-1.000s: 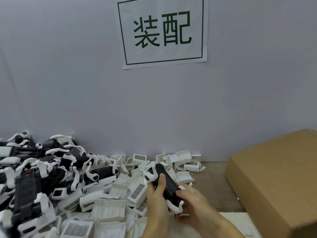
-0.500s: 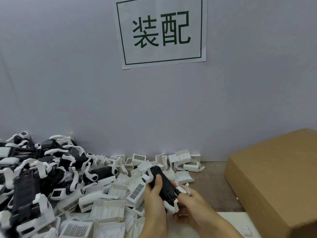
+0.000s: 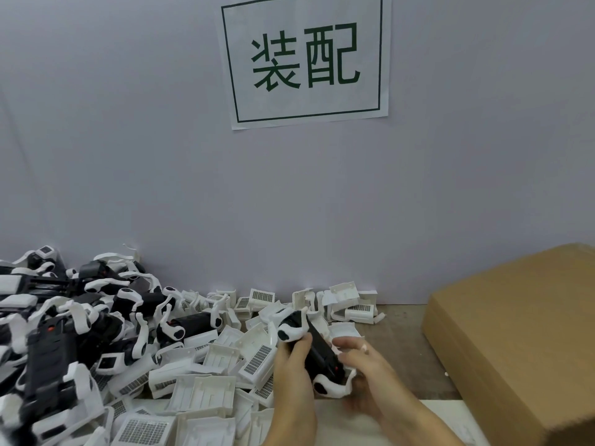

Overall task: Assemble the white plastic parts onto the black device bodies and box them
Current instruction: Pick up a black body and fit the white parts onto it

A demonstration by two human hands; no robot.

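1. Pale grey wall (image 3: 161,156) rises behind a workbench (image 3: 402,358), with a paper sign (image 3: 306,59) stuck up high.
2. Left hand (image 3: 294,378) curls its fingers round a black device (image 3: 318,352), thumb up along its side.
3. Right hand (image 3: 370,378) grips the device's lower end, where a white clip (image 3: 331,386) sits.
4. Loose white parts (image 3: 206,375) lie heaped just left of the hands.
5. Cardboard box (image 3: 515,333) stands at right, its contents hidden.

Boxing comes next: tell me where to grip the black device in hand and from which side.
Grip the black device round its bare middle from the left, as the left hand does; white parts cap both ends, and the right hand cups the near one.
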